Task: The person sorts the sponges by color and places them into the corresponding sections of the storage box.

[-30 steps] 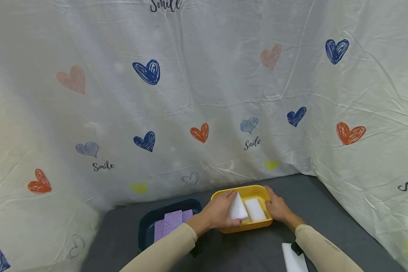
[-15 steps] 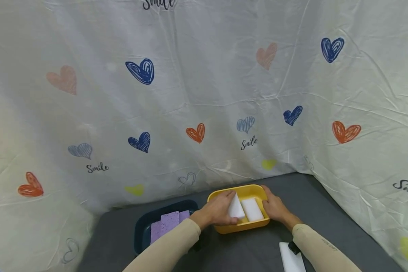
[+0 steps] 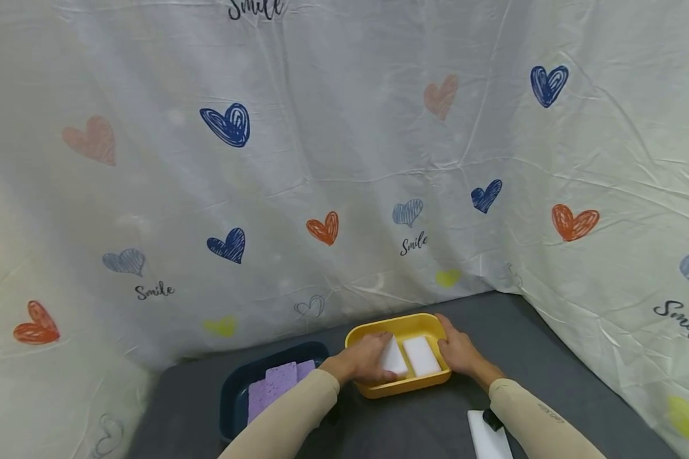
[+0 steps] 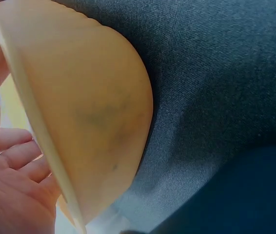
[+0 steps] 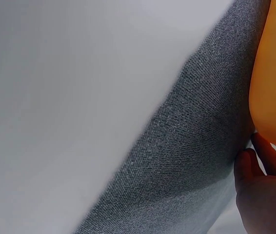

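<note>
My left hand (image 3: 369, 358) reaches into a yellow tray (image 3: 399, 386) and holds a white sponge (image 3: 394, 358), thumb at its near end and fingers over its far side. Beside that sponge, on the right, lies another white sponge (image 3: 422, 356). My right hand (image 3: 459, 347) grips the tray's right rim, with the thumb on the inner side. The left wrist view shows the tray's outer wall (image 4: 94, 112) with the left fingers (image 4: 23, 156) past its rim. In the right wrist view, the right fingers (image 5: 269, 156) meet the tray's outside.
A dark blue tray (image 3: 227, 389) with several purple sponges (image 3: 281, 381) stands to the left, partly behind my left sleeve. A flat white object (image 3: 487, 437) lies near my right forearm. Behind the grey tabletop (image 3: 402, 427) hangs a white curtain printed with hearts.
The white sponge in my left hand has gone from tilted to lying flatter and lower in the yellow tray. My right hand keeps its grip on the rim. The head view has shifted slightly.
</note>
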Demonstrator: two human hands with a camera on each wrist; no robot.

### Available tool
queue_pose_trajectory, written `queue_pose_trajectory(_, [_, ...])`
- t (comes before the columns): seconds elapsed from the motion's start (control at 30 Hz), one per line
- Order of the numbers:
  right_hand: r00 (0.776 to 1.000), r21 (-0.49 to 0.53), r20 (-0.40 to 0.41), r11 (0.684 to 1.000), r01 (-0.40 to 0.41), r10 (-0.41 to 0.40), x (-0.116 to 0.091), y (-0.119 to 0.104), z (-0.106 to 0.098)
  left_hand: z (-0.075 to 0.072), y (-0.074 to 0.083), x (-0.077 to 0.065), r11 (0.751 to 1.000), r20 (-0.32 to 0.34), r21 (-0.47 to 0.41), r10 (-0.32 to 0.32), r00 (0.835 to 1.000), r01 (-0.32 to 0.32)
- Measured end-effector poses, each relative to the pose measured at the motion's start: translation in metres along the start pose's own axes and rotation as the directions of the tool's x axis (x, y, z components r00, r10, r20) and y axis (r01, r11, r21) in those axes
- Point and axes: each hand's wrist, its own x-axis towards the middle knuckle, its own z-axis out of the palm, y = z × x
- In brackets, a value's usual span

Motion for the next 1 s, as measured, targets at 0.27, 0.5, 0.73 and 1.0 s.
queue_pose_trajectory(0.27, [1.000,0.008,-0.004,1.000,-0.009,0.009,0.000,0.001,0.001,0.014,-0.006,0.012,1.000,0.059,0.014,-0.021,0.998,0.020])
queue_pose_trajectory(0.5, [1.000,-0.003,-0.012,1.000,-0.011,0.011,0.001,0.000,0.000,0.041,-0.027,0.034,0.997,0.090,0.073,0.003,0.996,-0.009])
queue_pose_trajectory(0.73, [1.000,-0.006,-0.019,1.000,0.002,-0.002,0.000,-0.002,0.001,0.044,-0.031,0.036,0.998,0.110,0.063,-0.007,0.994,0.000])
queue_pose_trajectory(1.0, [1.000,0.002,-0.013,1.000,0.007,-0.007,0.000,0.001,0.001,0.017,-0.010,0.014,1.000,0.118,-0.001,-0.017,0.993,0.017])
